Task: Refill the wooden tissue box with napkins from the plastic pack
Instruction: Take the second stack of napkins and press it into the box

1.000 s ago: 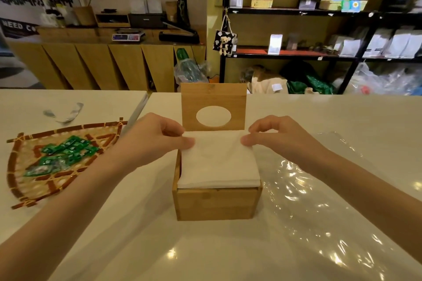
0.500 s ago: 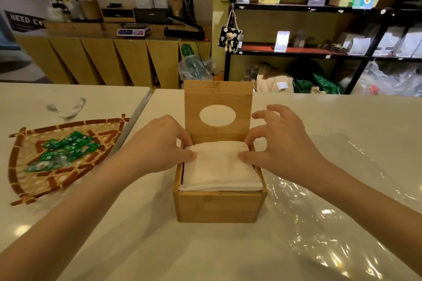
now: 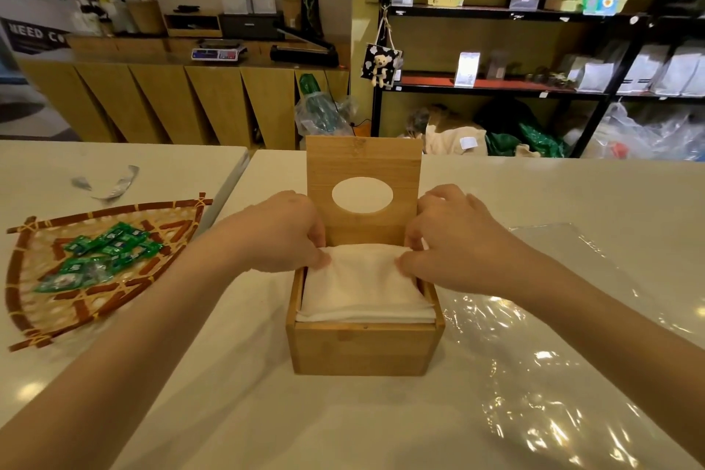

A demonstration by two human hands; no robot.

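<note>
The wooden tissue box [image 3: 364,349] stands mid-table with its lid [image 3: 364,172] hinged upright at the back, an oval hole in it. A stack of white napkins [image 3: 362,290] fills the box, its top bulging a little above the rim. My left hand [image 3: 284,237] presses on the stack's far left corner, fingers curled down onto the paper. My right hand [image 3: 444,237] presses on the far right corner the same way. The clear plastic pack [image 3: 541,355] lies flat and crumpled on the table to the right of the box.
A woven bamboo tray [image 3: 80,301] with several green sachets [image 3: 103,256] lies at the left. A torn strip of clear wrapper [image 3: 110,187] lies behind it. A seam between two white tabletops [image 3: 232,195] runs left of the box. Shelves and a counter stand beyond the table.
Both hands have pushed the napkin stack down from above the rim into the box, and their fingers have moved onto its back corners.
</note>
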